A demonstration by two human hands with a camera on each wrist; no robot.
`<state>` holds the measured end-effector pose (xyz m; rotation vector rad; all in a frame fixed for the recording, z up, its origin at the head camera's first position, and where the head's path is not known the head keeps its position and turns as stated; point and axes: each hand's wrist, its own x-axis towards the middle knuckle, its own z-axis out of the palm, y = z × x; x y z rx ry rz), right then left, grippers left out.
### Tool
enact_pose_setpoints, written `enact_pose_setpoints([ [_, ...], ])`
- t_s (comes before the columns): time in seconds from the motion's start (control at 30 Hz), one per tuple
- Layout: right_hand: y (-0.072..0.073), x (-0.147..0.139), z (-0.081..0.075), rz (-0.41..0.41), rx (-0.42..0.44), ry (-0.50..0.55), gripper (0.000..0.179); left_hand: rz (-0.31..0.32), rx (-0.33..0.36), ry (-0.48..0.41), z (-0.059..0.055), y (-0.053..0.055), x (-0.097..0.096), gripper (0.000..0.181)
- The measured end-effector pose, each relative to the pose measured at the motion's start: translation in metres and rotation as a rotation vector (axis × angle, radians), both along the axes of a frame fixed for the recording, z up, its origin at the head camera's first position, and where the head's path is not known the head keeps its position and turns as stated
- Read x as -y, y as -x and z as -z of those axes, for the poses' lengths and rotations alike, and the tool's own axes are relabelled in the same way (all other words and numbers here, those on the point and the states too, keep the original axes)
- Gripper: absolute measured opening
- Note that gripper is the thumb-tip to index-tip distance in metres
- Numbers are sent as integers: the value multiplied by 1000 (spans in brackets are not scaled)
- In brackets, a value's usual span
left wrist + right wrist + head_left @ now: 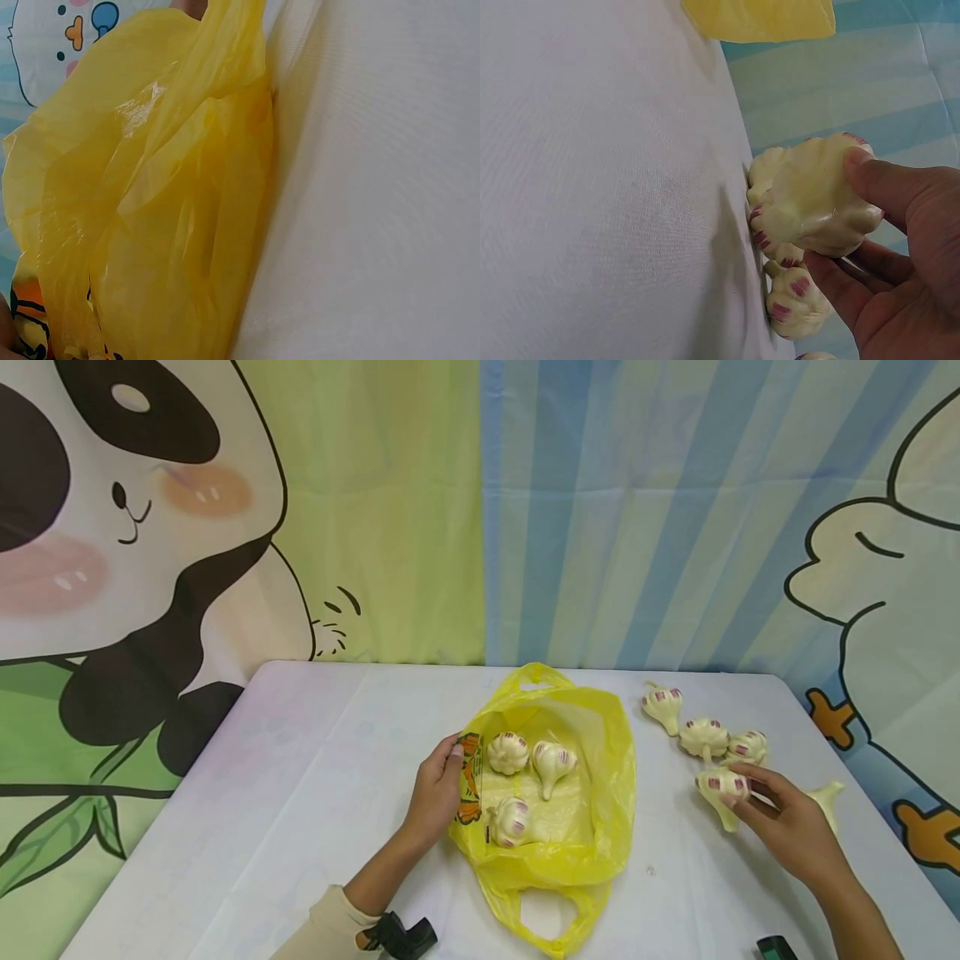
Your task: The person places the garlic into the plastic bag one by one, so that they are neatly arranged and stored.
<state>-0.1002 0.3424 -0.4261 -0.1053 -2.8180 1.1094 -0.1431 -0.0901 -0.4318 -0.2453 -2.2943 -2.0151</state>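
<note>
A yellow plastic bag lies spread with its mouth open on the table, three garlic bulbs inside it. At the bag's left rim, my left hand pinches the edge beside a printed orange patch; the left wrist view shows mostly the bag's side. To the right of the bag, my right hand holds a garlic bulb between thumb and fingers. The right wrist view shows this held bulb raised off the table, its stem toward the tabletop.
Several more garlic bulbs lie at the table's right side, one partly behind my right hand. The white table ends at a printed curtain. A dark device shows at the bottom right edge.
</note>
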Motion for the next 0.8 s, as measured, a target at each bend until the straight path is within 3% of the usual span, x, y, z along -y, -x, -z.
enact_pose_setpoints([
  [0.47,-3,10,-9,-57,-157,32,49,-10,6,13,-1,-1,0,37],
  [0.8,-3,15,-14,-83,-201,52,46,-13,20,8,-2,-1,0,37],
])
